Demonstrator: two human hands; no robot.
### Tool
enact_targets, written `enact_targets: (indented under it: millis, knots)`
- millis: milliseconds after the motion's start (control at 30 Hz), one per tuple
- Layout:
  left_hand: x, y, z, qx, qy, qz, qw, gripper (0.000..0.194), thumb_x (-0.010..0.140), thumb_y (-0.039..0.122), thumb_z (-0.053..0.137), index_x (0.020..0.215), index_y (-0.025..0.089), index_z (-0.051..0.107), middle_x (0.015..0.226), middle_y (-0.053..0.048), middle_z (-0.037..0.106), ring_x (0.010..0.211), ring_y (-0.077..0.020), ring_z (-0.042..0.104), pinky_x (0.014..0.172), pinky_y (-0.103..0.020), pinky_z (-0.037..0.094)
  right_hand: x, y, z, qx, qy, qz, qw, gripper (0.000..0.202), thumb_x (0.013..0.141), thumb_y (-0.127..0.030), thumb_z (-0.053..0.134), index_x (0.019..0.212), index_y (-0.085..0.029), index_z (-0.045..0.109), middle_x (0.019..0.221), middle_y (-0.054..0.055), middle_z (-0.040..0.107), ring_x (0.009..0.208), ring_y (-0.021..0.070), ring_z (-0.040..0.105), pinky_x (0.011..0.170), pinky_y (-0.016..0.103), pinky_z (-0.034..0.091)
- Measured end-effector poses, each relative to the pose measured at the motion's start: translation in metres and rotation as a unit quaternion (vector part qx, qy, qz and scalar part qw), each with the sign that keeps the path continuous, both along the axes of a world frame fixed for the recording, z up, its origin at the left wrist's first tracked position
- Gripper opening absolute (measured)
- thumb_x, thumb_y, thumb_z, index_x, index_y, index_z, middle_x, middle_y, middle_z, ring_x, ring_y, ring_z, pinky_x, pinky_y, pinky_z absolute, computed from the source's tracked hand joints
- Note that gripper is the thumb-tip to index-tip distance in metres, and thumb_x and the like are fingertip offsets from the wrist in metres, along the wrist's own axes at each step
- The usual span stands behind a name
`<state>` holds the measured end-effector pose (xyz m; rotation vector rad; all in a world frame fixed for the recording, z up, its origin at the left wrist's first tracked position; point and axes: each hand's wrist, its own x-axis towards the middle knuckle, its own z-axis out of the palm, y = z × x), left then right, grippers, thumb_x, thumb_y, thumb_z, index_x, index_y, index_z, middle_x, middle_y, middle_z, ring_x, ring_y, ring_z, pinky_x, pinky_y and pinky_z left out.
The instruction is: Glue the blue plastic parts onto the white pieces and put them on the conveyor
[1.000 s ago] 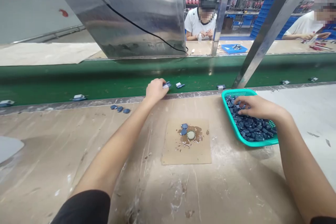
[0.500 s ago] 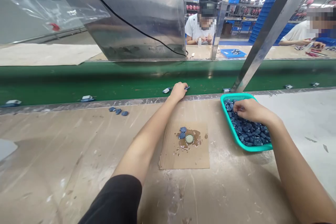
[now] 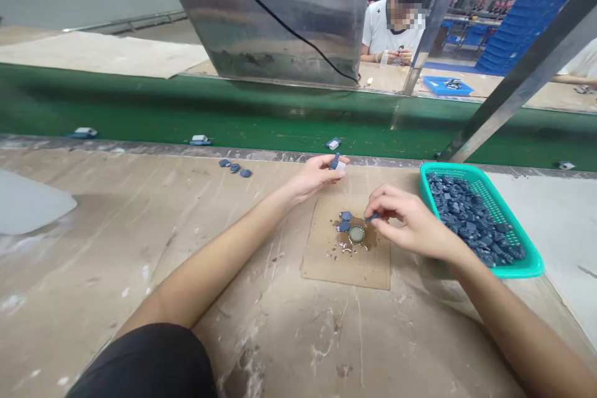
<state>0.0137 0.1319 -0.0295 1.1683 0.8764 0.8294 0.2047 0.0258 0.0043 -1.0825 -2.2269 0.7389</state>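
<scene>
my left hand (image 3: 321,175) angles inward, pinching a blue-and-white piece (image 3: 336,163); my right (image 3: 396,217) pinches a small blue part (image 3: 372,216).

- We can pass over the desk (image 3: 410,336) between its near edge and the card (image 3: 321,261).
- Left of the card, our left forearm (image 3: 219,261) crosses the desk, splitting that room.
- The left hand (image 3: 317,179) blocks the way from the card to the far edge; the right hand (image 3: 405,221) covers the card's right side.
- Farther right, the basket's (image 3: 534,266) raised rim stands in our way.
- Three pieces (image 3: 234,168) lie near the far edge.
- Beyond it, the post (image 3: 522,71) slants up behind the basket.
</scene>
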Motion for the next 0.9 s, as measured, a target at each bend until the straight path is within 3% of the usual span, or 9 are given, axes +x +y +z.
enact_targets:
  millis: [167, 267, 433, 533, 633, 733, 900]
  knots:
    - [-0.001, -0.001, 0.007, 0.058, 0.044, -0.027, 0.997, 0.034, 0.062, 0.012, 0.069, 0.094, 0.011, 0.056, 0.065, 0.004, 0.054, 0.055, -0.0044, 0.047, 0.056, -0.02, 0.037, -0.015, -0.001, -0.024, 0.037, -0.076, 0.04, 0.996, 0.025, 0.078, 0.0, 0.041, 0.095, -0.016, 0.05, 0.091, 0.008, 0.057, 0.085, 0.0191, 0.052, 0.074, 0.033, 0.044]
    - [0.001, -0.002, 0.009, 0.092, 0.07, -0.002, 0.993, 0.038, 0.061, 0.011, 0.07, 0.094, 0.012, 0.052, 0.066, 0.004, 0.055, 0.059, -0.0057, 0.05, 0.058, -0.02, 0.038, -0.014, -0.002, -0.034, 0.052, -0.114, 0.04, 0.991, 0.027, 0.078, 0.0, 0.039, 0.097, -0.016, 0.048, 0.091, 0.009, 0.056, 0.086, 0.0215, 0.05, 0.075, 0.036, 0.044]
    - [0.004, -0.006, 0.005, 0.209, 0.117, -0.004, 0.971, 0.028, 0.063, 0.012, 0.068, 0.088, 0.011, 0.053, 0.08, -0.001, 0.059, 0.067, -0.0068, 0.054, 0.066, -0.022, 0.044, -0.015, -0.004, -0.037, 0.059, -0.135, 0.045, 0.988, 0.026, 0.08, -0.001, 0.035, 0.097, -0.015, 0.048, 0.088, 0.01, 0.056, 0.084, 0.0221, 0.05, 0.072, 0.037, 0.044]
    - [0.005, -0.016, 0.007, 0.335, 0.161, -0.012, 0.928, 0.026, 0.069, 0.018, 0.065, 0.094, 0.014, 0.059, 0.092, -0.003, 0.059, 0.067, -0.0066, 0.055, 0.066, -0.022, 0.047, -0.012, -0.005, -0.025, 0.064, -0.067, 0.002, 0.996, 0.019, 0.082, -0.005, 0.042, 0.094, -0.017, 0.05, 0.088, 0.007, 0.058, 0.083, 0.0202, 0.052, 0.073, 0.036, 0.045]
    - [0.008, -0.031, 0.015, 0.432, 0.178, 0.007, 0.884, 0.025, 0.073, 0.023, 0.064, 0.097, 0.015, 0.061, 0.091, -0.003, 0.061, 0.074, -0.0093, 0.057, 0.069, -0.023, 0.048, -0.007, -0.005, -0.01, 0.045, 0.112, -0.1, 0.988, 0.016, 0.08, -0.012, 0.055, 0.091, -0.021, 0.049, 0.09, 0.004, 0.059, 0.082, 0.0173, 0.057, 0.075, 0.034, 0.048]
    - [0.011, -0.044, 0.023, 0.482, 0.177, 0.019, 0.858, 0.027, 0.072, 0.022, 0.066, 0.097, 0.015, 0.061, 0.087, -0.003, 0.063, 0.077, -0.011, 0.057, 0.071, -0.023, 0.049, -0.002, -0.004, 0.0, 0.005, 0.288, -0.172, 0.942, 0.023, 0.075, -0.018, 0.064, 0.086, -0.022, 0.044, 0.089, 0.002, 0.06, 0.087, 0.0169, 0.06, 0.079, 0.032, 0.051]
    - [0.013, -0.053, 0.026, 0.519, 0.184, 0.019, 0.835, 0.024, 0.071, 0.022, 0.067, 0.093, 0.015, 0.061, 0.083, -0.003, 0.063, 0.075, -0.0116, 0.057, 0.071, -0.024, 0.048, 0.002, 0.001, -0.002, -0.045, 0.35, -0.197, 0.915, 0.034, 0.071, -0.025, 0.069, 0.085, -0.023, 0.038, 0.089, 0.001, 0.063, 0.089, 0.0167, 0.062, 0.084, 0.034, 0.051]
